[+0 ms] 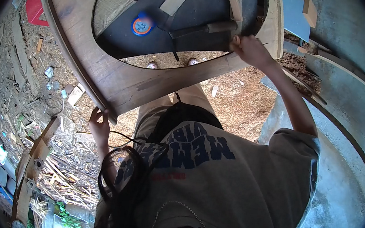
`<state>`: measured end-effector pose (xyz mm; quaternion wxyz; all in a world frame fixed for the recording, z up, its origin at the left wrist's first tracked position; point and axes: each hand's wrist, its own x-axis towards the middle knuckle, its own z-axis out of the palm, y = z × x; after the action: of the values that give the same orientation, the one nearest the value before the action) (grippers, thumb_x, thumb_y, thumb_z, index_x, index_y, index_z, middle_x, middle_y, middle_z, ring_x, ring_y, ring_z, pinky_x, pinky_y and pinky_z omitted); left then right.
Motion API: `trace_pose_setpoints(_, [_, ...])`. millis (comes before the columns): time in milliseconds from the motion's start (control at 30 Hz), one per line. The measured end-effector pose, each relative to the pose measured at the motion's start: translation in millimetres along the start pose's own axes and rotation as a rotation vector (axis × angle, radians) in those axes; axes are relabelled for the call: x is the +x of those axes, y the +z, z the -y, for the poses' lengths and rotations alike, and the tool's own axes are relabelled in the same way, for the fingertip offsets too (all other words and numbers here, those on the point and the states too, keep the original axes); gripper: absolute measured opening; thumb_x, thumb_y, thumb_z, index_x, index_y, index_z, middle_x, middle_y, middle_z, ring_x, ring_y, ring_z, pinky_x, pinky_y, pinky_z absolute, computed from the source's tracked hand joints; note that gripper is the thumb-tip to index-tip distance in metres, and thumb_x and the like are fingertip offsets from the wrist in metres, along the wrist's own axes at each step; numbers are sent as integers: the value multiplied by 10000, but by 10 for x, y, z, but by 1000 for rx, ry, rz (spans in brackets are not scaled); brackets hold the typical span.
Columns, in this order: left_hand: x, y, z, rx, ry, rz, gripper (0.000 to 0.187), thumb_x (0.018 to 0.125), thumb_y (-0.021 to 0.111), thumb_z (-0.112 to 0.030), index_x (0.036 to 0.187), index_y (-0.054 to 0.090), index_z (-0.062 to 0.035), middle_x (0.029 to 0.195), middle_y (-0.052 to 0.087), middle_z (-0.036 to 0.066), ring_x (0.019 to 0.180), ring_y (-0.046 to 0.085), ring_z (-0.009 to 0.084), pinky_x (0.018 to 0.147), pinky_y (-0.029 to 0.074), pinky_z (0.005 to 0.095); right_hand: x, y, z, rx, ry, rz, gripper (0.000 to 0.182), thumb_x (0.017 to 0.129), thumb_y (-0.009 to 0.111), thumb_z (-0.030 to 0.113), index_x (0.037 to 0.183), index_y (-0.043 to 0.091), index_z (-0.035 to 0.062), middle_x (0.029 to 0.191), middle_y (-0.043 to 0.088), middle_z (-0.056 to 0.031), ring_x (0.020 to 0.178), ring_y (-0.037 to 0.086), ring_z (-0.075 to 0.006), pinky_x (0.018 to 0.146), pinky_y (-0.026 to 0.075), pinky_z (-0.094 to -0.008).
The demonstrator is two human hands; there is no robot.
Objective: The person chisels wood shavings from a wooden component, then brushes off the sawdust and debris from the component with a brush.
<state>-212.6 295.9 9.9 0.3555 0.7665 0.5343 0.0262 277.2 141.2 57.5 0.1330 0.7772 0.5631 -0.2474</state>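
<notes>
A broad wooden panel [143, 84] with a large oval opening lies in front of me, and a narrow curved wooden strip [69, 56] runs along its left edge. At the near left corner, the fingers of my left hand [99, 125] are bent and pinch the lower end of this strip. My right hand [254, 52] is closed at the right rim of the opening and grips the panel there; its fingertips are partly hidden. Through the opening shows a dark surface [129, 45] bearing a blue and orange tape measure [142, 24] and a dark long-handled tool [201, 29].
Loose wood pieces [114, 5] rest on the dark surface. Wood shavings [243, 96] cover the ground around my feet. A red plastic object [37, 3] stands at far left, with scrap wood [32, 169] below. Curved wooden strips [343, 65] lie on the right by the concrete floor [340, 195].
</notes>
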Motion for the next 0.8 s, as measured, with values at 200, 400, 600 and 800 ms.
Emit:
trace_pose_setpoints(200, [-1,5,-49,-37,-37,-12,297,828,611,-191,1009,594,45,800,663,166,755,651,281,672,478,360,189,-230,-643,-178,136,87,366,902,423,327,980,561,-3,743,611,-199,807,613,-350,750,504,-434])
trace_pose_setpoints(400, [-11,43,-26,-15,33,-52,252,827,611,-188,971,591,17,784,662,158,744,651,277,641,470,358,679,-492,-1192,-395,185,-27,330,868,497,343,950,573,32,859,616,-186,869,615,-334,773,501,-412])
trace_pose_setpoints(600, [-39,105,22,-7,-111,-64,292,822,614,-199,1026,584,7,808,658,174,766,648,289,656,464,362,1300,-751,-1520,-541,-19,-403,300,884,484,335,966,602,72,724,633,-155,698,643,-289,611,535,-381])
trace_pose_setpoints(800, [-68,119,-96,36,-231,-42,316,831,597,-236,1028,604,11,870,662,175,825,650,277,661,468,354,1392,-1011,-1239,-609,-21,-309,554,882,421,461,639,649,19,587,610,-163,572,627,-302,579,501,-383])
